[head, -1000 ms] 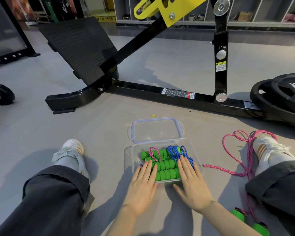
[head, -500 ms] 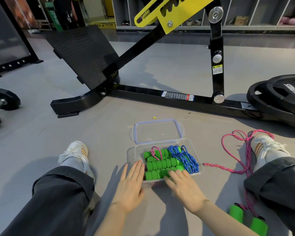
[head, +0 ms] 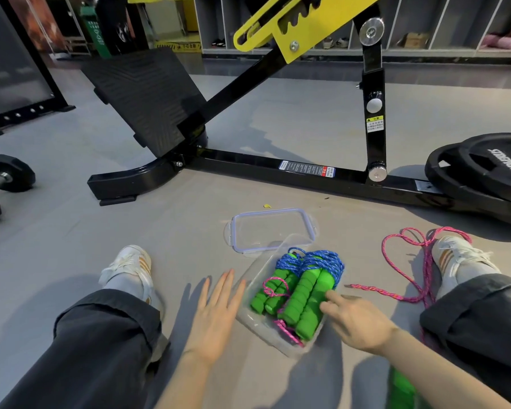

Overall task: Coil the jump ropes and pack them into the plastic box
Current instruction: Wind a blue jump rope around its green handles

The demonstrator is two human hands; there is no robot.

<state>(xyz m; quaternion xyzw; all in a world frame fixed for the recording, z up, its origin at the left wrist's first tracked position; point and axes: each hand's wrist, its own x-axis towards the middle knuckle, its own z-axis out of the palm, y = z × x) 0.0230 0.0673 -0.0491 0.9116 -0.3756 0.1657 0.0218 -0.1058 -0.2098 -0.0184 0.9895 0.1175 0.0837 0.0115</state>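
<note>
The plastic box (head: 250,293) sits skewed on the grey floor (head: 189,219) between the person's legs, holding coiled green-handled jump ropes (head: 322,261) (one blue, one pink). The left hand (head: 216,314) lies flat with its fingers straight, just beside the box at its 9 o'clock. The right hand (head: 357,323), at 4 o'clock, rests relaxed fingers on the handles (head: 304,293). The lid (head: 273,228) lies at 12 o'clock — a loose pink rope (head: 424,242) at 3.

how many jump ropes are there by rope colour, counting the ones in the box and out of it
blue rope: 1, coiled in the plastic box
pink ropes: 2, the coiled pink rope in the box and the loose pink rope on the floor
total: 3
</note>
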